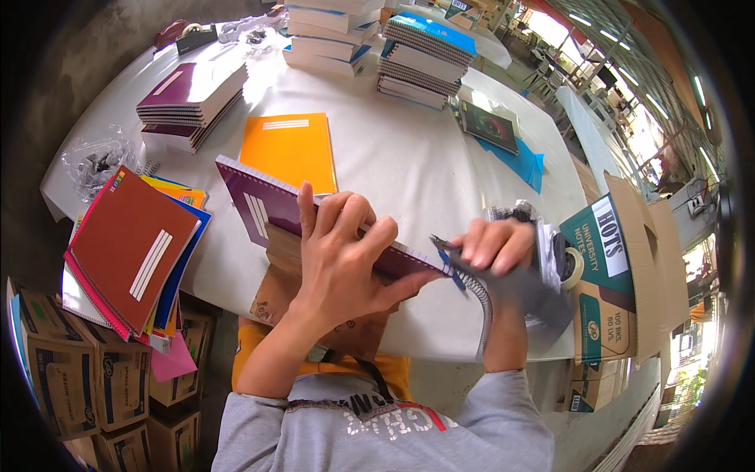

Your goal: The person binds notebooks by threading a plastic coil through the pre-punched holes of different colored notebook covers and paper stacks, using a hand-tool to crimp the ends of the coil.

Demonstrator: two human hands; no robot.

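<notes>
My left hand (342, 252) is closed on a purple notebook (250, 206), tilted up on its edge, with punched holes along its rim. My thumb reaches toward the notebook's right end. Beside that end, my right hand (495, 245) is closed round dark pliers with blue parts (442, 245), partly smeared by motion. A grey spiral coil (483, 315) bends down from the notebook's corner below the right hand. Whether the plier jaws touch the coil, I cannot tell. Flat on the table beyond the left hand lies an orange notebook (289, 149).
Purple notebooks (193, 102) are stacked at the far left, with brown and coloured covers (130, 244) nearer. Book stacks (425, 63) stand at the back. A dark notebook (489, 126) lies at right. Cartons flank the white table (377, 149), including an open box (605, 275).
</notes>
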